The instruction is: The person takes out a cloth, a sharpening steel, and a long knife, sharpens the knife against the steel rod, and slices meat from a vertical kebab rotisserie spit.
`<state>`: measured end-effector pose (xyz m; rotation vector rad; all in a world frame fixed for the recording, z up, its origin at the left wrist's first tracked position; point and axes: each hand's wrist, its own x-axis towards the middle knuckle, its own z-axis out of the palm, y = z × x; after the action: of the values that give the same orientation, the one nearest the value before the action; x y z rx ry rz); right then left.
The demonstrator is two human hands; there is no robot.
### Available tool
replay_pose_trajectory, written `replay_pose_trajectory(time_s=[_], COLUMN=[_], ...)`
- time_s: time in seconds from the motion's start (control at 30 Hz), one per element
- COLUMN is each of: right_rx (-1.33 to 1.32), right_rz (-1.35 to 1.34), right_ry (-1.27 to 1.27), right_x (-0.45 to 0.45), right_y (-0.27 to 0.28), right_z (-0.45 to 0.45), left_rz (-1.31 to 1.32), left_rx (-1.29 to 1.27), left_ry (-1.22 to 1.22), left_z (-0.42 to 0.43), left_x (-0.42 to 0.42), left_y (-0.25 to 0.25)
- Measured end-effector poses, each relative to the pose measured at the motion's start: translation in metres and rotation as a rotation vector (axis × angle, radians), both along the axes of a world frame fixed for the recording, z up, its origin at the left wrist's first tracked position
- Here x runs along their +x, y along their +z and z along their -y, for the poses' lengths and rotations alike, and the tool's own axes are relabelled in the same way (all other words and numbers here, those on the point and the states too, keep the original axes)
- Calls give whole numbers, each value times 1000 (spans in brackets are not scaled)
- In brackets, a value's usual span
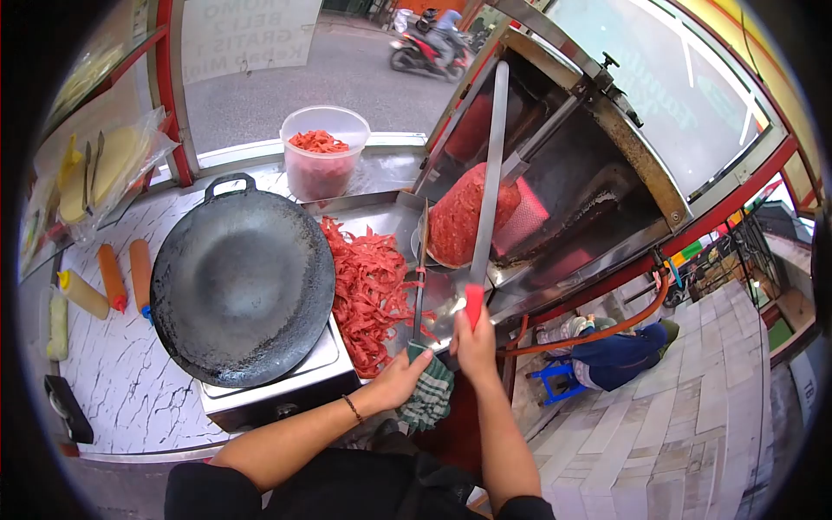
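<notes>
My right hand (474, 347) is closed round the red handle of a long knife (494, 165). Its blade points up and crosses in front of the cone of red meat (459, 217) on the upright spit. In my closed left hand (394, 381) are a green-and-white checked cloth (428, 399) and a long, thin metal tool (420, 299), its exact kind unclear. Bits of meat cling to that tool. Left of it, a heap of red meat strips (364, 286) lies in the metal tray (381, 212) below the spit.
A black wok (243, 277) sits on a stove (325, 360) at left. Behind the tray stands a clear bucket (325, 165) of meat strips. Sauce bottles (113, 276) lie on the marbled counter (104, 381). The grill housing (598, 173) rises at right; a person (628, 351) sits beyond.
</notes>
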<state>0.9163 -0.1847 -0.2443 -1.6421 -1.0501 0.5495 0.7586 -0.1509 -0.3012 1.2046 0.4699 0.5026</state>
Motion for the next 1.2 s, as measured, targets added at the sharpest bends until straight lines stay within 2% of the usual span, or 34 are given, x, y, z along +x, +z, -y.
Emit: replay_pose_trajectory(time_s=[0.03, 0.1, 0.17, 0.27, 0.3, 0.37, 0.4, 0.43, 0.5, 0.57, 0.6, 0.63, 0.7, 0.73, 0.77, 0.87, 0.93, 1.03, 1.1, 1.13, 1.2], right_rx=[-3, 56, 42, -75, -76, 112, 110, 75, 30, 48, -47, -48, 89, 32, -26, -90, -61, -120, -160, -183, -208], right_rz=[-104, -85, -100, -44, -49, 213, -259, 42, -156, 26, 40, 35, -335, -62, 211, 182, 144, 203, 296, 322, 328], right_ry=[17, 41, 49, 67, 68, 49, 20, 97, 72, 98, 87, 87, 98, 71, 40, -13, 14, -37, -89, -72, -45], right_x=[-4, -12, -3, 3, 4, 9, 3, -4, 1, 4, 7, 7, 3, -4, -10, -12, 8, 9, -8, -9, -1], right_y=[-16, -36, -38, -8, -21, -71, -99, -101, -106, -67, -51, -58, -81, -92, -101, -92, -81, -88, -93, -99, -93], right_z=[13, 26, 19, -8, -3, 17, 35, 51, 55, 27, 17, 21, 30, 50, 71, 76, 48, 54, 90, 107, 116], left_rz=[4, 26, 23, -6, -33, -60, -52, -46, -52, -23, -51, -55, 15, -25, -20, -56, -54, -31, -46, -45, -47], left_rx=[1, 92, 60, 17, 11, 32, 7, -20, -10, -32, -15, -16, -24, 7, 9, -79, -46, -6, -111, -41, -49], left_ry=[1, 5, -1, -21, -36, -28, -31, -35, -6, -19, -20, -20, 17, 49, 54, -38, -4, 46, -22, 56, 62], left_z=[-1, -3, -2, -4, -5, -10, -12, -11, -9, -9, -9, -7, -9, -9, -12, -11, -11, -17, -22, -22, -22], left_x=[0, 0, -1, 2, 2, 1, 1, 0, 0, 4, 2, 4, 12, 5, 5, 4, 6, 11, 15, 19, 17], left_y=[-3, -8, -7, -4, -3, 5, 7, 11, 14, 5, 10, 5, -6, 16, 16, 15, 21, 16, 5, -2, 5])
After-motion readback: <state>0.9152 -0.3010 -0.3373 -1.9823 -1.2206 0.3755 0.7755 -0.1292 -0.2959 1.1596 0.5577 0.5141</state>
